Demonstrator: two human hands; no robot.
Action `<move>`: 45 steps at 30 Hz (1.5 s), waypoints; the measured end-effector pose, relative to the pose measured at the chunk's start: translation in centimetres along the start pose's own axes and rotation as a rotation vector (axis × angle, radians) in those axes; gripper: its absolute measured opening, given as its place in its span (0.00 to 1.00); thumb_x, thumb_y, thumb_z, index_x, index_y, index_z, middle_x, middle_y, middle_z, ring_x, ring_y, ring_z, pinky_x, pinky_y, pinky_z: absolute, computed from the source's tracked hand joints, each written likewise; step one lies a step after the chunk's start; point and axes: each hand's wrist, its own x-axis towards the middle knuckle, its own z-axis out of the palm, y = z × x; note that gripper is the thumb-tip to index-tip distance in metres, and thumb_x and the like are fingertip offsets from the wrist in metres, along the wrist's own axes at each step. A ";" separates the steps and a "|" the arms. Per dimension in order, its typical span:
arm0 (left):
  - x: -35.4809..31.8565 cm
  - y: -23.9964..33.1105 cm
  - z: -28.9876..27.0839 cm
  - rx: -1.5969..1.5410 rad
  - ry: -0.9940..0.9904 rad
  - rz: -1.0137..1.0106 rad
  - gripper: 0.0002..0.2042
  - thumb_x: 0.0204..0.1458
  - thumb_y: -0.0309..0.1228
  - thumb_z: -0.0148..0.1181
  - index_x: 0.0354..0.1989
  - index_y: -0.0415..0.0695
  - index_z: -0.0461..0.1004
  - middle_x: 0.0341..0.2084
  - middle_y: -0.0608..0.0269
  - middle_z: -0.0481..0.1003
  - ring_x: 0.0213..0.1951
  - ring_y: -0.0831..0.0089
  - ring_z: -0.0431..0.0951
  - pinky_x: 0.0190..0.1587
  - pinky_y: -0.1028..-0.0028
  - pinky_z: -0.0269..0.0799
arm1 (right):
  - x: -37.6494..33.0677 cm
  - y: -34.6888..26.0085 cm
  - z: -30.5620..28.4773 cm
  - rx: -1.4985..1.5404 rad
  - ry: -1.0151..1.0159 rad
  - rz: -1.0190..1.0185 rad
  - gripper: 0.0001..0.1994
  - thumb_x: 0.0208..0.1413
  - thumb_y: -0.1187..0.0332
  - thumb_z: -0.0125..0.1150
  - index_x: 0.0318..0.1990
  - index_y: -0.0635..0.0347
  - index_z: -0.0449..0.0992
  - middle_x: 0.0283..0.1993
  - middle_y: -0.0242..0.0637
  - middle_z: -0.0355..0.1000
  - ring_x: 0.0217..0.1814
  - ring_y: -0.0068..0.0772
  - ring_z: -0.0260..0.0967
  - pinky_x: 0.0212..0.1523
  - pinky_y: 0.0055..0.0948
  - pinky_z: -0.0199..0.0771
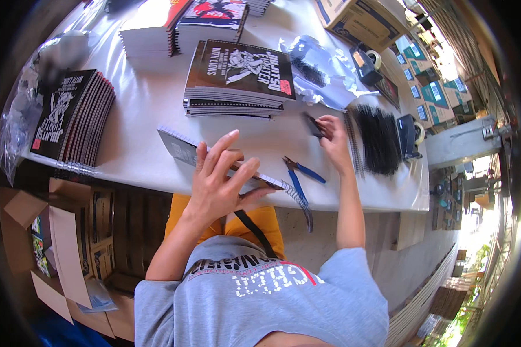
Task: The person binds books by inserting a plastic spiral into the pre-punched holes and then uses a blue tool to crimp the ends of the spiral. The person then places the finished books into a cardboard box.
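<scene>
My left hand [217, 179] grips a thin notebook [179, 146], held tilted above the table's front edge with its page edge upward. A spiral binding coil [292, 194] sticks out past the notebook's right end and bends downward. Raised to the right, my right hand [333, 136] is closed around a small black object [313, 125], slightly blurred, whose kind I cannot make out. Between my hands, pliers with blue handles [299, 169] lie spread on the table. A stack of black-covered notebooks [246, 72] stands just beyond my hands.
Many loose black coils [376, 139] lie at the right, beside a tape dispenser [410, 136]. Another tape dispenser [367, 63] stands farther back near crumpled plastic [324, 75]. Coil-bound notebooks [69, 115] are stacked at the left. Cardboard boxes [69, 254] sit below the table [139, 168].
</scene>
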 end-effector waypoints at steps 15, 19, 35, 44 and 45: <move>1.1 0.2 -0.6 -0.131 -0.046 -0.069 0.20 0.35 0.44 0.67 0.32 0.46 0.69 0.33 0.60 0.69 0.56 0.60 0.64 0.61 0.56 0.44 | -1.1 -11.1 2.6 0.282 -0.315 -0.196 0.08 0.42 0.71 0.62 0.32 0.58 0.81 0.41 0.53 0.74 0.47 0.51 0.71 0.54 0.43 0.64; 1.3 -0.3 -0.7 -0.164 -0.072 -0.067 0.28 0.33 0.42 0.69 0.43 0.46 0.65 0.37 0.61 0.70 0.55 0.62 0.65 0.62 0.57 0.44 | -0.6 -13.6 3.1 0.574 -0.616 -0.662 0.14 0.40 0.79 0.56 0.37 0.57 0.80 0.45 0.50 0.72 0.48 0.46 0.70 0.50 0.36 0.68; 1.4 -4.6 -2.3 -0.063 0.144 -0.186 0.28 0.16 0.56 0.69 0.19 0.47 0.68 0.36 0.61 0.62 0.53 0.57 0.59 0.47 0.36 0.50 | 1.0 -13.3 6.0 0.318 -0.184 -0.197 0.10 0.43 0.82 0.52 0.31 0.64 0.80 0.42 0.49 0.74 0.45 0.44 0.73 0.48 0.30 0.71; 1.5 -4.7 -2.9 -0.014 0.118 -0.110 0.28 0.15 0.53 0.72 0.18 0.47 0.66 0.40 0.57 0.63 0.54 0.50 0.59 0.50 0.53 0.57 | 0.6 -14.7 7.0 0.780 -0.452 -0.607 0.10 0.45 0.74 0.53 0.33 0.65 0.79 0.38 0.50 0.75 0.40 0.43 0.75 0.45 0.34 0.73; 1.5 -4.7 -2.9 -0.020 0.095 -0.098 0.28 0.15 0.53 0.72 0.18 0.47 0.66 0.41 0.57 0.63 0.54 0.49 0.58 0.51 0.54 0.57 | 0.6 -14.7 6.6 0.496 -0.476 -0.543 0.09 0.45 0.75 0.53 0.32 0.65 0.79 0.37 0.50 0.75 0.40 0.43 0.75 0.45 0.36 0.73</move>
